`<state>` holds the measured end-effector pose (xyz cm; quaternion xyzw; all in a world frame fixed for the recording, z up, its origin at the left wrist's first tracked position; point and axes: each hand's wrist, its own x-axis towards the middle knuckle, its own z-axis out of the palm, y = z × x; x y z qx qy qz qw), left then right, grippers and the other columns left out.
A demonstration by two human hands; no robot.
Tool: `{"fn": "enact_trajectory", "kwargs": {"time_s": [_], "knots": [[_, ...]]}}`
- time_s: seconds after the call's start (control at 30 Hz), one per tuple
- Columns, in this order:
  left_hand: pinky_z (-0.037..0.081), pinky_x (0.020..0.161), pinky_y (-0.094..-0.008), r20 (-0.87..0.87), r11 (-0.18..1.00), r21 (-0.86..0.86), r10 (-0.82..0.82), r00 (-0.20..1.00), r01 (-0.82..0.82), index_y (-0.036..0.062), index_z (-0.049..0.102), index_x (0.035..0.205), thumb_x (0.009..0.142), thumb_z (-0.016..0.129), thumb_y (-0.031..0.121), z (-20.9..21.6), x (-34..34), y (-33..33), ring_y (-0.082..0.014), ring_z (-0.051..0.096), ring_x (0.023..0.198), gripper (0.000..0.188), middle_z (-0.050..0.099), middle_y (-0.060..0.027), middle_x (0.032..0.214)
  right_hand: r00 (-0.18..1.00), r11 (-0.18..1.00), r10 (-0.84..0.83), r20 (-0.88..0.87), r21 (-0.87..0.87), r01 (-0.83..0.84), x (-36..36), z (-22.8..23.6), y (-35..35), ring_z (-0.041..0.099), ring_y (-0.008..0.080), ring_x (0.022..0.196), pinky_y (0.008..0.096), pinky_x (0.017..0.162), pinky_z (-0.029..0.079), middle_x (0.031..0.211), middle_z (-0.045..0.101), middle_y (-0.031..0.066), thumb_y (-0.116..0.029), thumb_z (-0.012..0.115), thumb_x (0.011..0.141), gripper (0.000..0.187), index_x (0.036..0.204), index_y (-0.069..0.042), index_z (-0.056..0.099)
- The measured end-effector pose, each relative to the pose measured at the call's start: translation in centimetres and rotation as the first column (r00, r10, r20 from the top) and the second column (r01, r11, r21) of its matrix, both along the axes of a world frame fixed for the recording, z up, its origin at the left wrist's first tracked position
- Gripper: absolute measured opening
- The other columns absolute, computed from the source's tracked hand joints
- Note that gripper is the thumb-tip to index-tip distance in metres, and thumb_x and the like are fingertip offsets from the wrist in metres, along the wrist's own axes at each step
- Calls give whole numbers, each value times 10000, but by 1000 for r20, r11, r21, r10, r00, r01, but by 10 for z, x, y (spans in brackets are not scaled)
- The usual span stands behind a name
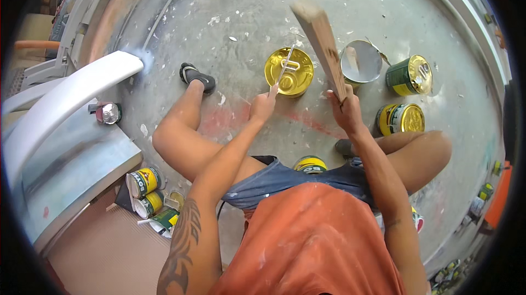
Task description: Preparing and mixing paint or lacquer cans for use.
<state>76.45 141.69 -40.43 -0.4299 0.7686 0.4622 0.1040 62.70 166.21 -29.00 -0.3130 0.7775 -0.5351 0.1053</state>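
My left hand (263, 105) is closed round a slim metal bar (285, 67), which slants over the gold lid of a paint can (303, 76) standing on the floor between my legs. The lid carries a pale loop handle beneath the bar. In my right hand (348, 113) is a thick wooden stick (324, 46), gripped at its lower end. It is raised toward the far left, and its upper tip is blurred. Just right of the stick stands an open can (375, 60) with a whitish-grey inside.
Two yellow-and-green cans (400, 79) (395, 119) are at the right, above my bent knee. Another can (310, 164) is close to my shorts. Several cans (144, 182) lie at the left beside a painted panel (71, 169). A white curved rail (82, 87) rises at the left.
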Motion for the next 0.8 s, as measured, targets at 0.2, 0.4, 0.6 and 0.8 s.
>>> {"fn": "enact_trajectory", "kwargs": {"time_s": [0.2, 0.4, 0.6, 0.8], "knots": [[500, 889, -512, -18, 1000, -5, -16, 1000, 15, -5, 742, 1078, 997, 357, 688, -3, -5, 3, -510, 650, 1044, 797, 684, -342, 989, 1000, 877, -1, -1, 480, 2, -8, -26, 0, 648, 475, 778, 461, 675, 511, 811, 660, 260, -161, 661, 988, 232, 1067, 6, 520], [446, 670, -428, -73, 999, 25, 33, 997, -31, 37, 636, 835, 997, 426, 668, -4, -3, 7, -332, 566, 741, 685, 575, -178, 761, 999, 931, 31, -7, 364, -27, -12, -19, 2, 602, 533, 834, 513, 685, 479, 850, 644, 296, -235, 625, 1012, 292, 1000, 18, 480], [507, 847, -496, 27, 1000, -3, -1, 1000, 1, -28, 735, 1029, 1000, 373, 668, 8, -4, -1, -466, 673, 969, 785, 701, -300, 943, 995, 935, -28, 91, 356, -6, -15, 2, -8, 586, 540, 860, 526, 710, 462, 854, 621, 320, -270, 631, 1005, 326, 1002, 17, 476], [443, 483, -317, -58, 930, 362, 89, 994, -62, 6, 659, 954, 1040, 463, 559, 68, 0, 9, -165, 564, 514, 594, 579, -70, 645, 980, 898, -78, 186, 440, -12, -27, -48, 13, 601, 533, 849, 536, 736, 457, 869, 633, 327, -340, 623, 1005, 386, 1007, 23, 491]]}}
